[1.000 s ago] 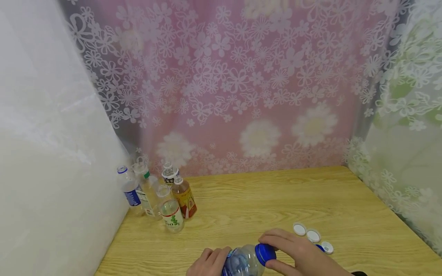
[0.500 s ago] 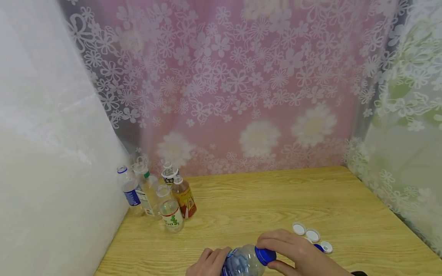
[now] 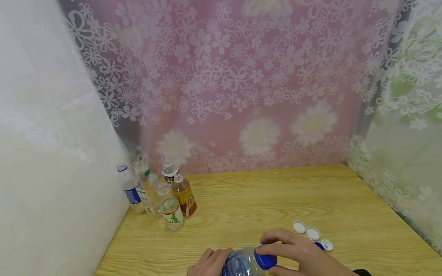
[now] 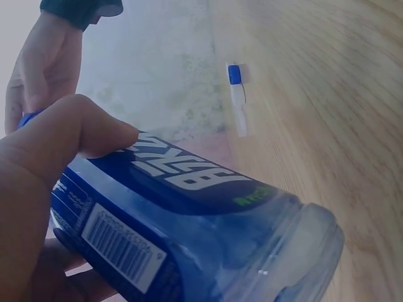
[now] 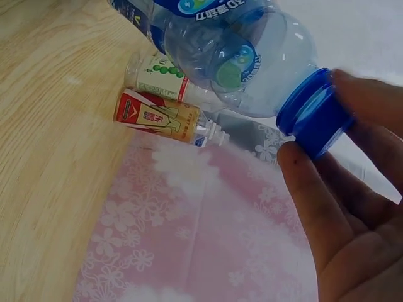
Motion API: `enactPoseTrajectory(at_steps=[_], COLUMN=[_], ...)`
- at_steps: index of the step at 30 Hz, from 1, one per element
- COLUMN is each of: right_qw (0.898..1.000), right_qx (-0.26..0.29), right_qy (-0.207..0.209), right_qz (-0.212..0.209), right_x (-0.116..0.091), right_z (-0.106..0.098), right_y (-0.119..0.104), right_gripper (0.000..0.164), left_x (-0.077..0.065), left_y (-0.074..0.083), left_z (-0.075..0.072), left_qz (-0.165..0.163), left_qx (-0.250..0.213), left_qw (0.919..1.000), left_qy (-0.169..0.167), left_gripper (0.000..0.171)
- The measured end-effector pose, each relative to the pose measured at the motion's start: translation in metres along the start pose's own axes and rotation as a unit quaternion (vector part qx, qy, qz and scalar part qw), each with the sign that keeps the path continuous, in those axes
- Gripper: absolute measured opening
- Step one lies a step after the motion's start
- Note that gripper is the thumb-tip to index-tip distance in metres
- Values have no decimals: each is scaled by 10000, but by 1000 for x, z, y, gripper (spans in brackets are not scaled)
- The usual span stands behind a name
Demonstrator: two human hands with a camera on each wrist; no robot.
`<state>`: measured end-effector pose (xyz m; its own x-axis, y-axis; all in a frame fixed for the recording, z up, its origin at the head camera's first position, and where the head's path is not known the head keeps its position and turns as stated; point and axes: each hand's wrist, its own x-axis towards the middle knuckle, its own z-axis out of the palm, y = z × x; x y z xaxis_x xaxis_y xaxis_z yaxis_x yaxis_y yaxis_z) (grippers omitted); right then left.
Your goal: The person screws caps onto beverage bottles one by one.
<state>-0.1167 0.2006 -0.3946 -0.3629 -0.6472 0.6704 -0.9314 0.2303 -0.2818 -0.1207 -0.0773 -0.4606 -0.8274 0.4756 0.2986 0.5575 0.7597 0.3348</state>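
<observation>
A clear plastic bottle (image 3: 241,262) with a blue label is tilted at the front of the table, its capped neck toward the right. My left hand (image 3: 209,262) grips its body; in the left wrist view the thumb (image 4: 94,129) lies across the label above the barcode. The blue cap (image 3: 266,258) sits on the neck. Thumb and fingers of my right hand (image 3: 300,251) hold the cap's rim, and the right wrist view shows this right hand (image 5: 359,207) pinching the cap (image 5: 318,113) from the side.
Several uncapped bottles stand at the left back, among them a brown-tinted bottle (image 3: 185,197) and a clear one with a green-leaf label (image 3: 171,214). Loose white caps (image 3: 313,233) and a blue cap (image 3: 319,245) lie right of the hands. A pink floral curtain (image 3: 221,96) hangs behind the table.
The right hand's fingers have shifted round the blue cap, with the index finger now lower across its side. The bottle and left hand stay nearly in place.
</observation>
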Motion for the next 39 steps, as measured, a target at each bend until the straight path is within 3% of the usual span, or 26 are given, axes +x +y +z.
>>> enactPoseTrajectory(at_steps=[4, 9, 16, 19, 24, 33, 39], right_qw=[9998, 9950, 9892, 9907, 9952, 9968, 9963], right_qx=[126, 490, 78, 159, 64, 50, 75], right_qy=[156, -42, -365, -381, -241, -231, -340], right_qz=[84, 867, 1414, 1296, 948, 768, 784], right_x=[-1, -3, -5, -4, -1, -3, -7], right_z=[2, 0, -4, -2, 0, 0, 1], right_y=[0, -3, -4, -3, -3, -4, -5], right_gripper=[44, 49, 37, 38, 45, 49, 54], left_x=[-1, -2, 0, 1, 1, 1, 1], left_y=[0, -1, 2, 1, 0, -1, 0], left_z=[4, 5, -4, -5, -4, -5, -3], left_qz=[157, 242, -33, -87, 83, -65, -161], left_qx=[112, 292, 93, 1, 12, -149, -233], left_qw=[9994, 9981, 9997, 9992, 9995, 9981, 9982], left_qy=[284, 486, -225, -387, -320, -590, -537], left_gripper=[47, 46, 62, 64, 59, 65, 59])
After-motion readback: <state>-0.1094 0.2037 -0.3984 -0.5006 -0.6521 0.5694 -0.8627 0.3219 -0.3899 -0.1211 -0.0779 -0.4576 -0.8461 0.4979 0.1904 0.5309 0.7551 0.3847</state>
